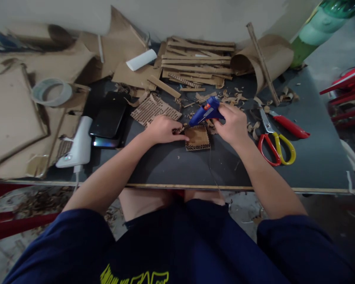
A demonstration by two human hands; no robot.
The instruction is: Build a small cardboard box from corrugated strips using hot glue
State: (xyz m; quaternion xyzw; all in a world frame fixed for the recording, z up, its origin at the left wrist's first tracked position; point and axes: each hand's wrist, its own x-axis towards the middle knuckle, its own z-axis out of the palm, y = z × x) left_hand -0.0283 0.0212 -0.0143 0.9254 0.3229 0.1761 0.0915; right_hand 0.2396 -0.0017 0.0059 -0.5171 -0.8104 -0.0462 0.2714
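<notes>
A small square cardboard box (198, 148), with corrugated edges showing along its walls, lies on the dark table in front of me. My left hand (163, 130) grips it at its left side, the thumb against the rim; its other fingertips are partly hidden. In my right hand (233, 123) is a blue hot glue gun (201, 113), tilted down so that its nozzle points at the box's back left corner. Just behind my left hand lies a piece of cardboard with exposed ridges (154, 109).
Scissors (268, 126) and a red-handled cutter (291, 126) lie at right. Cardboard strips (198, 59) are stacked behind, near a cardboard roll (272, 55) and green bottle (310, 37). To the left are a black phone (109, 118), white power strip (79, 142) and tape roll (51, 92).
</notes>
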